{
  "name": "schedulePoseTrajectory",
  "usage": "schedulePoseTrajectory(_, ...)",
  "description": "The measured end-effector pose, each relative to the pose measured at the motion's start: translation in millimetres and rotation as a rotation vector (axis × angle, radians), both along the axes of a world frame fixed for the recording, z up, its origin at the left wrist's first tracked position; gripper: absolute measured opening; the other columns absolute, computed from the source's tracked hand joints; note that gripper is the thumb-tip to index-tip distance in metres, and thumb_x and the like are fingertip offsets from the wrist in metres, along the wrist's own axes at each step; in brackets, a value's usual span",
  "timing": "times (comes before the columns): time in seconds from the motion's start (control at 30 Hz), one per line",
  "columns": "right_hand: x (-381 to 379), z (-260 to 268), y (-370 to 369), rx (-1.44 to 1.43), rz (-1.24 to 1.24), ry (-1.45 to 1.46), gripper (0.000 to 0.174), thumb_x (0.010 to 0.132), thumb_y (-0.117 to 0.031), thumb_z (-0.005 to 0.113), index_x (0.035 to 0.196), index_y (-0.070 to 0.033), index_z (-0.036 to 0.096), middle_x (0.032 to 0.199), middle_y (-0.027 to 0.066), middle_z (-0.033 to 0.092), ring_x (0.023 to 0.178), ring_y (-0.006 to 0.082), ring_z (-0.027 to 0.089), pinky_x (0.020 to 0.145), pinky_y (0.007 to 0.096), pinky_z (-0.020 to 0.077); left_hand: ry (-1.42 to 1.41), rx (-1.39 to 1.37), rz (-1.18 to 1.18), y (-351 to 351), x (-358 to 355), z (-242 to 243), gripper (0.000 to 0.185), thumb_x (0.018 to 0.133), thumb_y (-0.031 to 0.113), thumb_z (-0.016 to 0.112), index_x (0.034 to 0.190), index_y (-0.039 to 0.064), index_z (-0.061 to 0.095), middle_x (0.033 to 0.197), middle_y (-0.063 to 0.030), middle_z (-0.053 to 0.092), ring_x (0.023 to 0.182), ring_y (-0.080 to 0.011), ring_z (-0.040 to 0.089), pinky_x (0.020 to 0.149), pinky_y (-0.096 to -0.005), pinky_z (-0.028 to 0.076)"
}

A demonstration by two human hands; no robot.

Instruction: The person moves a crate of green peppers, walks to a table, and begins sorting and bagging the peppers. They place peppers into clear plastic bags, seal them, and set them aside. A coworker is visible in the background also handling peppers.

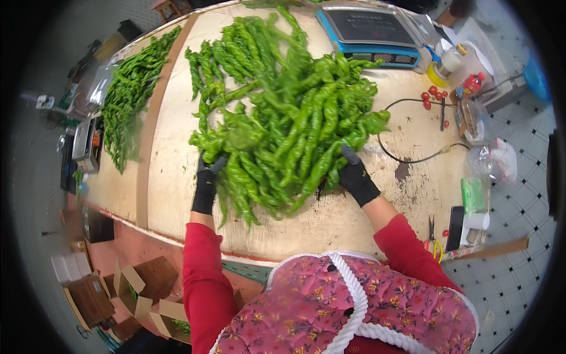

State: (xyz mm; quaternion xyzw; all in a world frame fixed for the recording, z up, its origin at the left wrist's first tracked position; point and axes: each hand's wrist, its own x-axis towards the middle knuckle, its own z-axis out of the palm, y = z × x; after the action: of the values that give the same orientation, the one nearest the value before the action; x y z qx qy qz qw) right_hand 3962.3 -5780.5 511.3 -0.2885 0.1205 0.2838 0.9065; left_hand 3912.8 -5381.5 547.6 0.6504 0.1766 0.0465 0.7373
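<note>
A large heap of long, wrinkled green chili peppers (305, 128) lies on the wooden tabletop (265, 234) in front of me. My left hand (207, 177), in a dark knit glove, is at the heap's near left side; its thumb shows while the fingers are hidden among the peppers. At the near right side is my right hand (358, 179), gloved alike, its thumb against the outer peppers and its other fingers out of sight beneath them. Both hands clasp the heap from opposite sides. More peppers (252, 44) spread out behind it in rough rows.
Behind a brown strip (163, 110), another long pepper pile (132, 88) lies on the left. A blue digital scale (371, 35) stands at the far right. Along the right side are a black cable (384, 141), small tomatoes (426, 99), scissors (433, 239) and a phone (455, 228). Cardboard boxes (150, 283) sit below left.
</note>
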Motion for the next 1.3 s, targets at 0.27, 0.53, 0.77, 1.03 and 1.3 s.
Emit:
schedulePoseTrajectory(0.27, -5, 31, 128, -0.962, 0.023, -0.839, 0.058, 0.073, 0.013, 0.054, 0.129, -0.003, 0.055, 0.126, 0.0176, 0.058, 0.122, 0.0280, 0.053, 0.107, 0.0353, 0.0390, 0.004, 0.201, -0.091, 131, 53, -14, 0.071, 0.084, 0.010, 0.069, 0.144, 0.005, 0.032, 0.125, -0.0131, 0.057, 0.113, -0.0230, 0.057, 0.092, -0.0350, 0.047)
schedulePoseTrajectory(0.53, 2, 18, 88, -0.222, -0.277, -0.183, 0.055, 0.090, -0.006, 0.059, 0.140, -0.014, 0.037, 0.123, 0.0095, 0.056, 0.107, 0.0233, 0.059, 0.086, 0.0362, 0.0531, 0.004, 0.118, -0.175, 161, 90, -31, 0.049, 0.095, 0.014, 0.056, 0.140, 0.006, 0.041, 0.134, -0.0089, 0.051, 0.121, -0.0204, 0.051, 0.101, -0.0337, 0.041)
schedulePoseTrajectory(0.77, 36, -3, 95, -0.882, -0.202, -0.759, 0.052, 0.089, -0.008, 0.064, 0.136, -0.011, 0.043, 0.129, 0.0092, 0.053, 0.116, 0.0210, 0.055, 0.095, 0.0361, 0.0494, 0.079, -0.005, -0.118, 170, 84, -32, 0.077, 0.090, 0.006, 0.060, 0.151, 0.007, 0.014, 0.135, -0.0161, 0.047, 0.115, -0.0236, 0.053, 0.094, -0.0335, 0.046)
schedulePoseTrajectory(1.03, 111, -29, 144, -0.412, -0.090, -0.663, 0.039, 0.096, -0.020, 0.053, 0.133, -0.009, 0.048, 0.127, 0.0086, 0.056, 0.116, 0.0203, 0.055, 0.098, 0.0366, 0.0478, -0.042, 0.095, -0.038, 164, 81, -35, 0.078, 0.084, 0.001, 0.066, 0.149, 0.005, 0.022, 0.136, -0.0132, 0.047, 0.119, -0.0221, 0.051, 0.099, -0.0341, 0.044)
schedulePoseTrajectory(1.3, 179, -23, 155, -0.536, -0.077, -0.927, 0.039, 0.096, -0.022, 0.054, 0.132, -0.008, 0.050, 0.127, 0.0087, 0.057, 0.116, 0.0202, 0.056, 0.099, 0.0367, 0.0464, -0.148, 0.317, -0.031, 175, 156, -38, 0.057, 0.083, 0.002, 0.069, 0.135, 0.004, 0.045, 0.125, -0.0089, 0.057, 0.113, -0.0197, 0.054, 0.098, -0.0332, 0.043)
